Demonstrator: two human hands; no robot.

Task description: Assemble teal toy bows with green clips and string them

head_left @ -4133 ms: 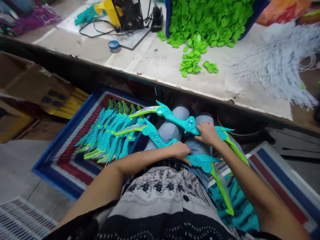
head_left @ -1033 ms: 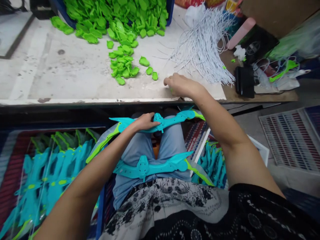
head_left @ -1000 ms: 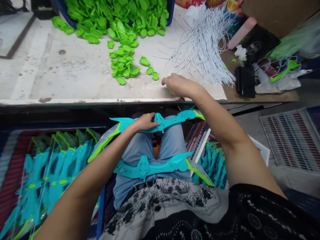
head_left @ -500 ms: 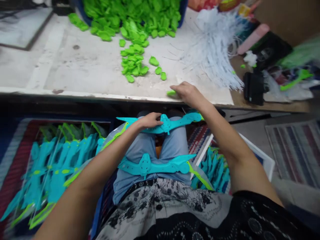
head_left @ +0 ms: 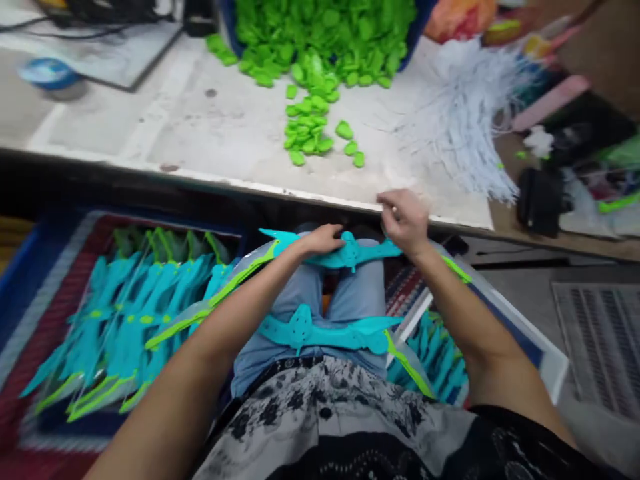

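Across my knees lies a bow-shaped turquoise plastic piece (head_left: pixel 370 252) with lime-green limbs at its ends. My left hand (head_left: pixel 325 240) grips it left of its raised middle. Close to the table edge, over the right end of that piece, is my right hand (head_left: pixel 407 220). Its fingers are curled closed, and what they hold is hidden. Nearer my waist, a second turquoise bow-shaped piece (head_left: pixel 330 335) rests on my lap. On the table beyond, several small lime-green plastic pieces (head_left: pixel 307 127) lie in a loose pile.
A blue bin (head_left: pixel 425 20) spills green pieces onto the table (head_left: pixel 225 147). White cords (head_left: pixel 465 120) lie in a bundle at right. At left, a crate (head_left: pixel 90 230) holds several turquoise pieces; more sit in a white-rimmed container (head_left: pixel 553 363) on the right. Blue tape (head_left: pixel 49 73) lies far left.
My right hand has come back from the tabletop toward the turquoise piece; the green piece seen in its fingers before is now out of sight. My left hand keeps its grip. The view has shifted left.
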